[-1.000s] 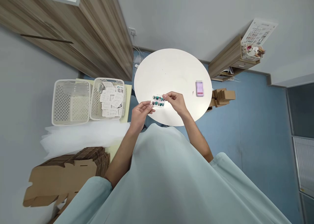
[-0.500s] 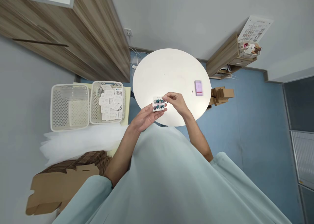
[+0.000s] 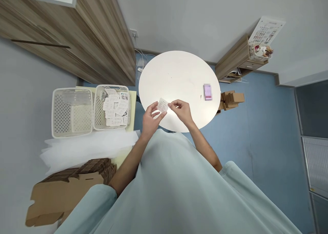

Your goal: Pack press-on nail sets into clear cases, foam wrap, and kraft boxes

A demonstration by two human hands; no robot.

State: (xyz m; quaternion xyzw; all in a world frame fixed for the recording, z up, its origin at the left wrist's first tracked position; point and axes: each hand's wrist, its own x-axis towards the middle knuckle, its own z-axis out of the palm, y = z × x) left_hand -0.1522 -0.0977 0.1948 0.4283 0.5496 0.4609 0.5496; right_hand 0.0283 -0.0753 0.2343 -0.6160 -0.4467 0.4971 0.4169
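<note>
A small white card of press-on nails point(image 3: 162, 105) is held above the near side of the round table, its printed back facing up and turned at an angle. The nails are on the hidden face. My right hand point(image 3: 181, 110) pinches the card's right corner between thumb and fingertips. On the other side, my left hand point(image 3: 151, 120) has its thumb at the lower edge and its fingertips at the left edge, with the card between them.
The white round table point(image 3: 179, 70) bears a blurred purple pack point(image 3: 207, 92). At left stand a basket of white cards point(image 3: 115, 107), another white basket point(image 3: 72, 112), white sheets point(image 3: 87, 147) and folded cardboard boxes point(image 3: 66, 189). Small brown boxes point(image 3: 232, 99) lie on the floor at right.
The card has flipped from its nail side to its printed back. My left hand has turned from palm-up beneath the card to gripping its edges; my right hand stays at the card's right side.
</note>
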